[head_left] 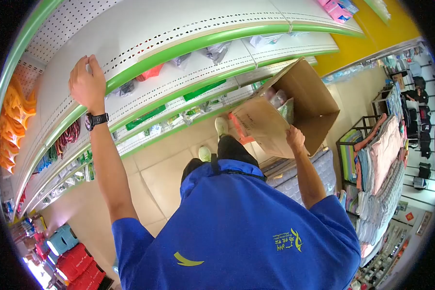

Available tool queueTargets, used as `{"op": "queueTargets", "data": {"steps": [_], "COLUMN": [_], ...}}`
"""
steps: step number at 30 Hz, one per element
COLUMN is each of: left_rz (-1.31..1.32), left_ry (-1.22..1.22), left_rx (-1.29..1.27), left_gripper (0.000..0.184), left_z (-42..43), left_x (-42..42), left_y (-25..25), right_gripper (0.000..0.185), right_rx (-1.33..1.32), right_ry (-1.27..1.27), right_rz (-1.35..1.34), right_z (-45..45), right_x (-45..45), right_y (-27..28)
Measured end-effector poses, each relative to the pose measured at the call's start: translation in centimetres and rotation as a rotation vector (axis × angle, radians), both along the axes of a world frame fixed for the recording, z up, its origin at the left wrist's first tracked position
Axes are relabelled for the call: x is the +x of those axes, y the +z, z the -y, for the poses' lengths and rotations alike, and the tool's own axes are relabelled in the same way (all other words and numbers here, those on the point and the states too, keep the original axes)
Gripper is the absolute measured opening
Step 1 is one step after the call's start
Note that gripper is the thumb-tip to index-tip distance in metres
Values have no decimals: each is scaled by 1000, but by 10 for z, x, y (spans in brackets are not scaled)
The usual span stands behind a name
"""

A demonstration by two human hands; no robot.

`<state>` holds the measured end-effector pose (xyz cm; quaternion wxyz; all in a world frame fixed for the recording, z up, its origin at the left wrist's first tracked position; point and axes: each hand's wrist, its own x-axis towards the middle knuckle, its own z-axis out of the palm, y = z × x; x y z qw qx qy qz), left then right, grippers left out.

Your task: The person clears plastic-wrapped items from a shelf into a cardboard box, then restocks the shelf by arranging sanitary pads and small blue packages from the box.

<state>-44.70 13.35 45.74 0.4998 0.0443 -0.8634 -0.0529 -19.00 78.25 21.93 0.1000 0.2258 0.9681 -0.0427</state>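
My left hand [87,82], with a dark watch [96,121] on the wrist, is at the white shelf [154,29] near its green front edge. Its fingers are loosely bent, with a gap between them and nothing visible in them. My right hand [296,139] is closed on the edge of an open cardboard box [266,123], which is tilted beside the shelving. Inside the box lie clear plastic-wrapped items [277,98], partly hidden by its wall.
Lower shelves hold bagged goods [217,52]. Orange items [17,116] hang at the left. Folded textiles [382,150] fill a rack at the right. Red packages [79,266] stand at the lower left. A quilted grey-blue item [319,169] lies below the box. My shoes [221,125] are on the tiled floor.
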Motion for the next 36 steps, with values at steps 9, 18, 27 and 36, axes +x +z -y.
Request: {"op": "queueTargets", "data": {"steps": [9, 18, 27, 36], "left_rz": [42, 60, -49, 1056], "left_ry": [15, -28, -335, -1406], "left_rx": [9, 64, 125, 1173], "left_gripper": [21, 18, 41, 57], "left_z": [-5, -4, -137, -429], "left_x": [5, 6, 77, 171], "left_y": [5, 6, -19, -82], "right_gripper": [18, 24, 77, 45], "right_rx": [77, 91, 109, -715], "right_ry": [-63, -253, 140, 321], "right_rz": [50, 91, -688, -898], "right_z": [-30, -110, -69, 91], "right_x": [-7, -1, -15, -90], "right_y": [3, -6, 45, 156]}}
